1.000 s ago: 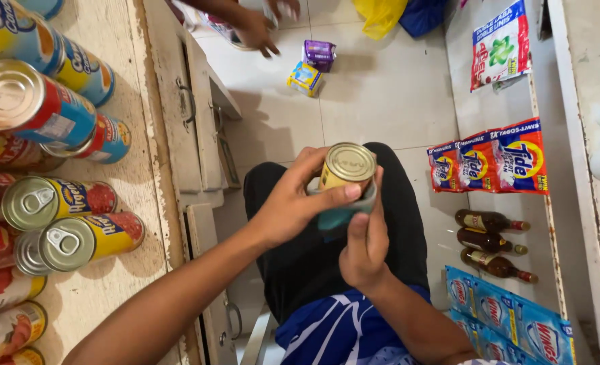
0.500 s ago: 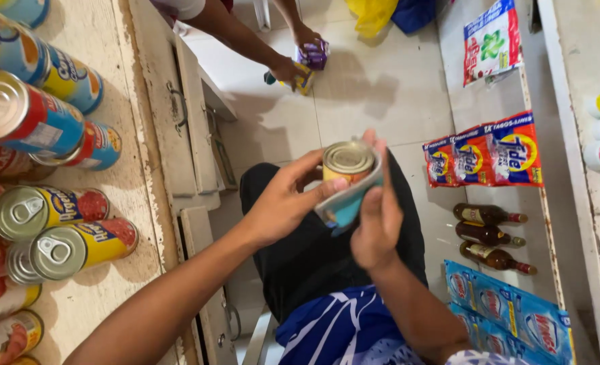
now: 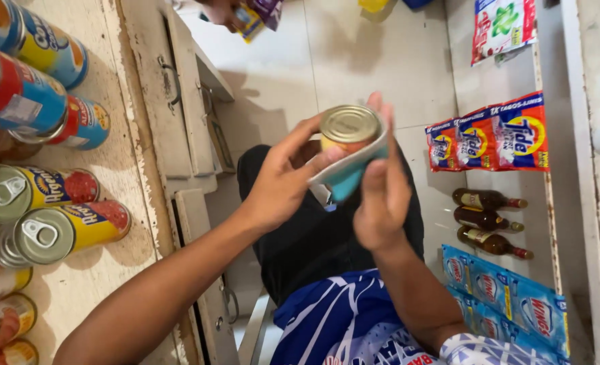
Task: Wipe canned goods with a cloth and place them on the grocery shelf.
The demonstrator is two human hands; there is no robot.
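Head view: left hand in closed grip on round gold-lidded tin can, right hand pressing light blue cloth against it, beside can-laden worktop.

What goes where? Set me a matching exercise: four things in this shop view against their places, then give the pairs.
Things:
1. round gold-lidded tin can
2. three brown glass bottles
3. yellow-and-red ring-pull cans
4. light blue cloth

Places:
A. lying on the worn counter at the left
B. lying on the white shelf at the right
C. held up in the left hand
D. pressed against the can by the right hand

Pairs: 1-C, 2-B, 3-A, 4-D
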